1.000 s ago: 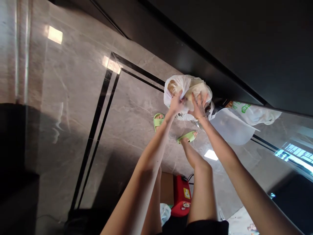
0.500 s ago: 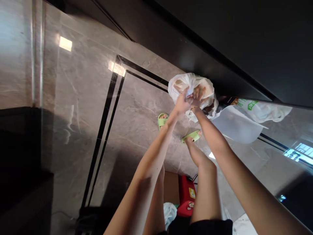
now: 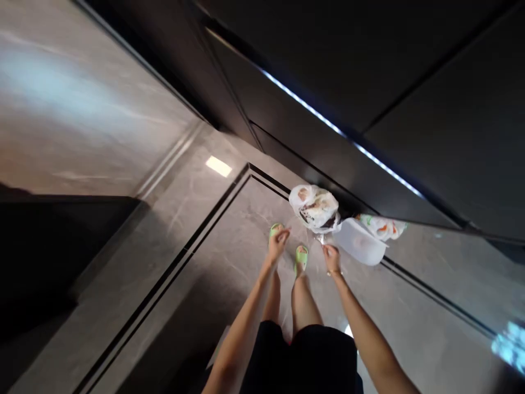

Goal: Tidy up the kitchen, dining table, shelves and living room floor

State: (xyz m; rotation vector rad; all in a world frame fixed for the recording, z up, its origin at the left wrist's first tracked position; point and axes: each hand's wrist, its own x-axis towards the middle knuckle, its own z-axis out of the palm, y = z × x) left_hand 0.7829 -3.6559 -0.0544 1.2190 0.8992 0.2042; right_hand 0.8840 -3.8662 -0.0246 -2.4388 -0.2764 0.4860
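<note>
A filled white plastic bag (image 3: 314,207) sits on the floor (image 3: 229,246), ahead of and between a person's two grips. The left grip (image 3: 279,243) is curled, apart from the bag; whether it pinches anything cannot be told. The right grip (image 3: 330,257) has fingers drawn together near a shiny object (image 3: 321,238), contact unclear, with translucent plastic (image 3: 359,245) to its right.

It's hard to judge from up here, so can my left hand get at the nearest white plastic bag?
Probably yes: the left hand is near the white plastic bag, and I see nothing blocking the way between them.
</note>
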